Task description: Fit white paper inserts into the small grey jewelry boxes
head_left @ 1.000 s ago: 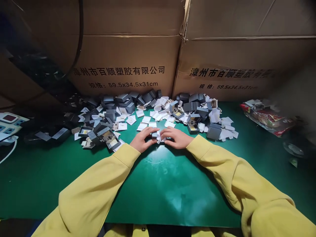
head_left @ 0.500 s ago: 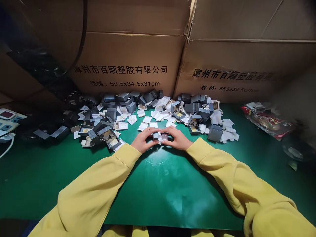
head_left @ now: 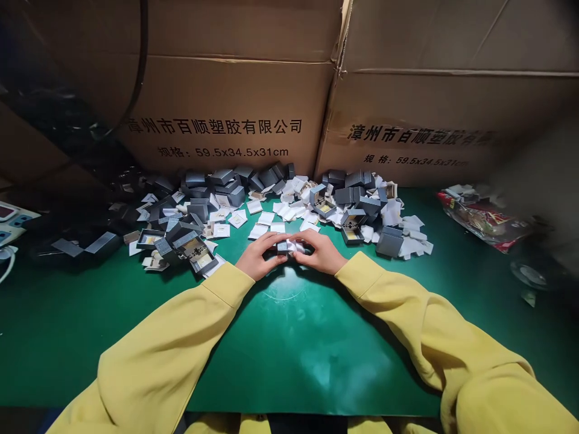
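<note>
Between my two hands, over the green table (head_left: 271,337), is a small dark box (head_left: 282,248) with a white piece (head_left: 296,246) at its right side. The fingers and thumb of my left hand (head_left: 259,255) close round the box's left end. My right hand (head_left: 320,252) pinches at the right end, its thumb and fingertips on the white piece. Fingers cover much of the box. Beyond my hands lie several white cards (head_left: 259,231), flat on the table.
Heaps of dark small boxes and white cards spread at the left (head_left: 196,250) and right (head_left: 389,241). Large cardboard cartons (head_left: 217,90) stand behind. A red plastic bag (head_left: 484,220) lies at the right, a white power strip (head_left: 15,220) at the far left.
The whole view has shifted slightly, moving things a little left in the picture. My right fingertips have moved in over the white piece, which looks folded further into the box.
</note>
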`<state>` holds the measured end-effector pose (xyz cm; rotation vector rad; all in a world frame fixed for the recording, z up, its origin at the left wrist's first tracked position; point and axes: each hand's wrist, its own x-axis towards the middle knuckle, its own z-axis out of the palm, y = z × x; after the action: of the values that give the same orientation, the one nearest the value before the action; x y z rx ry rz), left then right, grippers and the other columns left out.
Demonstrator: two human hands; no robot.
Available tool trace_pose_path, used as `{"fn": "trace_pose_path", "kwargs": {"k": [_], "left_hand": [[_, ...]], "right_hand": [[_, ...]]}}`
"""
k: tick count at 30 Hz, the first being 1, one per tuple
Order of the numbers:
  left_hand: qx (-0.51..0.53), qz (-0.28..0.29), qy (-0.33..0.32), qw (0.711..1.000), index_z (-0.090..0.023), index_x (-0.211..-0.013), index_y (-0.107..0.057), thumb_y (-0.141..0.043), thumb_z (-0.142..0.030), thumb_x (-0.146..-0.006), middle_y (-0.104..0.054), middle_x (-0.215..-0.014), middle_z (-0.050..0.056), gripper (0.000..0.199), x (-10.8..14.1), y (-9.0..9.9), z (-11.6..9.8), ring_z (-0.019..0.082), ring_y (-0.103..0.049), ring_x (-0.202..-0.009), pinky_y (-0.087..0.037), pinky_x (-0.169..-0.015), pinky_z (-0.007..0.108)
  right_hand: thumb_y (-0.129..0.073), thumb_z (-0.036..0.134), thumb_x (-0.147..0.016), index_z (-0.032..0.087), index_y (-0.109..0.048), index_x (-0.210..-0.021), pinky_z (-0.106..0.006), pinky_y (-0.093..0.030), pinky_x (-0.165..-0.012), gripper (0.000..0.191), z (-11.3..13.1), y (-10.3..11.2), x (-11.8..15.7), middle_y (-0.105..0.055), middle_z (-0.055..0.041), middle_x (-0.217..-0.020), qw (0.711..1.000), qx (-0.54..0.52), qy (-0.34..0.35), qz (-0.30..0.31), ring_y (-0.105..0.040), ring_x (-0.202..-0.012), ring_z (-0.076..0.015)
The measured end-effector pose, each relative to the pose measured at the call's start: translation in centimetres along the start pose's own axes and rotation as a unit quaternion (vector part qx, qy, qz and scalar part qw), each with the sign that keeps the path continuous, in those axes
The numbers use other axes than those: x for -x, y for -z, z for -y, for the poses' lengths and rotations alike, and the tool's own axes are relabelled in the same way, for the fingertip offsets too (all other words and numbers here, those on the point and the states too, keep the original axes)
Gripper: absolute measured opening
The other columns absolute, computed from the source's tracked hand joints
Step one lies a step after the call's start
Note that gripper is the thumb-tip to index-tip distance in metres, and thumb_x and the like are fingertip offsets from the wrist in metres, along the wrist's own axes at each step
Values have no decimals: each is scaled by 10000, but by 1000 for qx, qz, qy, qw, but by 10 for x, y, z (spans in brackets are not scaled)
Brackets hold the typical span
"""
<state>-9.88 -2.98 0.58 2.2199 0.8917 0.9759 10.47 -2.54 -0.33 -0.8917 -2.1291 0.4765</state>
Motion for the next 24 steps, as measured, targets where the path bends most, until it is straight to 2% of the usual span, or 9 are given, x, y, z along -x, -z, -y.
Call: {"fn": "trace_pose_path", "kwargs": {"k": [3, 7, 13, 19, 24], "left_hand": [[-10, 5, 3, 1000, -216, -1185, -535, -586, -310, -788, -558, -1154, 74, 412, 0, 0, 0, 205, -519, -1087, -412, -948, 347], [-11, 22, 5, 1000, -218, -1209, -517, -570, -280, -799, -540, -1170, 74, 419, 0, 2, 2, 198, -506, -1100, -413, -948, 336], [-3, 41, 11, 999, -218, -1219, -509, -578, -253, -788, -543, -1132, 71, 438, -2, 5, 5, 188, -522, -1048, -461, -870, 302], [-1, 42, 18, 999, -215, -1203, -521, -573, -237, -783, -541, -1127, 66, 424, -4, 6, 0, 185, -522, -1042, -476, -837, 282], [7, 47, 21, 999, -207, -1203, -522, -565, -221, -783, -538, -1126, 72, 423, -4, 7, -1, 179, -528, -1029, -487, -812, 272]], "right_hand": [[-567, 201, -735, 193, -567, -997, -331, -463, -796, 262, -3, 3, -2, -614, -61, -965, 998, 26, 50, 21, -530, -894, -185], [-558, 233, -763, 177, -573, -971, -351, -447, -777, 216, -6, 8, -7, -584, -94, -974, 987, 71, 119, 84, -473, -878, -202], [-544, 240, -771, 171, -578, -877, -343, -414, -752, 131, 1, 18, -19, -532, -80, -865, 969, 114, 147, 164, -417, -859, -203], [-546, 250, -746, 170, -583, -825, -337, -395, -733, 119, 5, 18, -23, -509, -71, -838, 958, 154, 159, 180, -391, -852, -207], [-518, 268, -770, 157, -570, -808, -340, -397, -744, 128, 7, 14, -20, -504, -86, -859, 958, 175, 167, 156, -391, -877, -215]]}}
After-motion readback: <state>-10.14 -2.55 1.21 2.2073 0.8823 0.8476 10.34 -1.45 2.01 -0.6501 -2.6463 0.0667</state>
